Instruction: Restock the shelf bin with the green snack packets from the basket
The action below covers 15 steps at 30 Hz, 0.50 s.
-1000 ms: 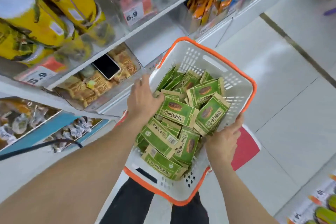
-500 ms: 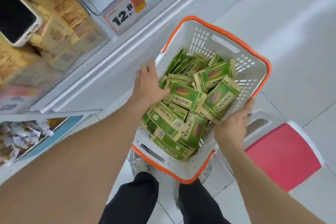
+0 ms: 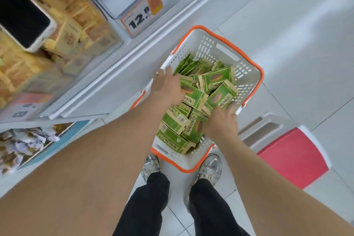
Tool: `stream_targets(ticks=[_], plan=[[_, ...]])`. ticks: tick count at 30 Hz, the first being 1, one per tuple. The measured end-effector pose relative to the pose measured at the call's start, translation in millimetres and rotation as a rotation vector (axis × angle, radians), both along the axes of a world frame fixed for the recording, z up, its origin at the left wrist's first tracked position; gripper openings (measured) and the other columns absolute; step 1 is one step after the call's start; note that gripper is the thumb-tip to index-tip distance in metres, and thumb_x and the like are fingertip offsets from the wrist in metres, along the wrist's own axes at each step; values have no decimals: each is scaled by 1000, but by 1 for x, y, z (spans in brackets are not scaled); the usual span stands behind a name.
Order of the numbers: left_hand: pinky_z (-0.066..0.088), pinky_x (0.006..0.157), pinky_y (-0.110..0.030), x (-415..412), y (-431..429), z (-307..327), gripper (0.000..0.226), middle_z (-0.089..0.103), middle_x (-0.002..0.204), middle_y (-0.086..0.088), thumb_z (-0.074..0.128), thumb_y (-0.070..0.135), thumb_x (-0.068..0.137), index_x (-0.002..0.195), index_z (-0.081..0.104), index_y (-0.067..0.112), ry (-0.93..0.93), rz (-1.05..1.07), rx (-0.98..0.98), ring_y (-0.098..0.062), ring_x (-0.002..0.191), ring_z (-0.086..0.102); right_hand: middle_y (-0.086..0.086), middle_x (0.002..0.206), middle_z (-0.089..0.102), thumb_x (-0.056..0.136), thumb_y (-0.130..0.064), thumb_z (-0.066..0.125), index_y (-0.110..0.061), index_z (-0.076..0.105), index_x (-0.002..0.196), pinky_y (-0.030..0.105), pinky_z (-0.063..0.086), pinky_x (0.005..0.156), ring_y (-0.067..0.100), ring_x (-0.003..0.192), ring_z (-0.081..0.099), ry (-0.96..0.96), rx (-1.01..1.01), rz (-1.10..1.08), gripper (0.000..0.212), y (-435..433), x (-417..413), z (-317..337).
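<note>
White perforated plastic basket (image 3: 247,67), orange rim, holds a heap of green snack packets (image 3: 193,97) (flat, tan-edged, brown oval picture; Chinese print too small to read). Shelf price tag (image 3: 141,19) reads "12." Left hand (image 3: 166,88) at left rim, right hand (image 3: 222,122) on packets by right wall; cannot tell whether either grasps, fingers blurred.

a white slotted plastic basket with an orange rim (image 3: 210,44) sits just ahead of the person's silver shoes (image 3: 209,168), with green paper snack packets (image 3: 216,79) heaped in it. the left hand (image 3: 166,88) lies on the heap by the basket's left wall, the right hand (image 3: 222,122) by its right wall. a white metal shelf (image 3: 107,90) runs to the basket's left; a red-topped white stool (image 3: 293,157) stands to its right.
</note>
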State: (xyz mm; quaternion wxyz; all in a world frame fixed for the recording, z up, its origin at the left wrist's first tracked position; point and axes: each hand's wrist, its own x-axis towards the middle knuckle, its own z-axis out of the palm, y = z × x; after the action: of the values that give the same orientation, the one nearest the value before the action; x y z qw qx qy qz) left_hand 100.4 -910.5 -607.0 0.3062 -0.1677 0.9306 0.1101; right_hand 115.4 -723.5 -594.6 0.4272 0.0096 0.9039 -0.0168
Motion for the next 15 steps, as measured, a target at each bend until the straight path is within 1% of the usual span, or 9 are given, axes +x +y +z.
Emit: stream_targets(ticks=[1,2,3,4,6,8,9,12,15], plan=[[44,107,-51,0,4,22,24,52,132,-16,60,34,97,109,64,14,13,-53,9,-38,127,47,26,158,17,87,-8,68,-10,45,142,53,43,113,46,137,41,23,-38,77,60,-9,-1,20],[47,99,-48,1,7,47,18,58,115,-13,57,30,98,89,61,15,20,-87,25,-35,116,53,25,156,24,85,-4,66,-13,46,143,54,42,115,46,141,38,29,-87,153,61,-18,-4,41],[49,87,-45,2,8,73,25,61,102,-10,55,27,99,76,54,17,18,-102,39,-33,103,57,24,151,33,85,-2,62,-15,47,143,56,43,113,47,144,35,10,-134,211,61,-27,-7,66],[48,76,-41,3,8,97,28,64,97,-8,54,24,99,72,50,18,5,-90,72,-30,92,58,23,141,43,87,-3,57,-17,47,143,58,46,109,48,143,36,-30,-168,253,59,-33,-11,93],[46,68,-37,6,4,149,20,66,99,-8,53,24,100,83,60,17,-30,-60,142,-30,86,61,18,122,53,92,-5,50,-16,47,143,55,52,101,42,127,55,-129,-214,332,53,-39,-18,154],[52,73,-39,9,-1,209,18,65,106,-8,54,28,102,103,67,16,-73,-64,198,-32,93,64,14,120,57,96,-8,52,-15,49,144,44,56,89,34,106,64,-205,-221,403,48,-38,-24,219],[55,77,-40,11,-3,241,19,65,106,-8,54,29,102,104,68,17,-83,-63,224,-33,95,65,11,120,59,96,-10,54,-16,50,143,40,56,84,32,103,64,-206,-221,425,48,-35,-25,253],[52,77,-37,25,-2,332,18,65,97,-2,58,30,102,93,69,20,-31,-20,250,-30,95,66,11,134,63,94,-10,53,-22,50,148,42,56,91,33,115,64,-123,-233,451,55,-24,-26,343],[58,87,-43,36,4,407,18,69,112,-3,57,26,99,105,73,22,47,94,266,-30,101,67,10,134,64,94,-14,50,-24,52,146,39,55,89,33,114,65,-65,-296,465,53,-11,-25,419]])
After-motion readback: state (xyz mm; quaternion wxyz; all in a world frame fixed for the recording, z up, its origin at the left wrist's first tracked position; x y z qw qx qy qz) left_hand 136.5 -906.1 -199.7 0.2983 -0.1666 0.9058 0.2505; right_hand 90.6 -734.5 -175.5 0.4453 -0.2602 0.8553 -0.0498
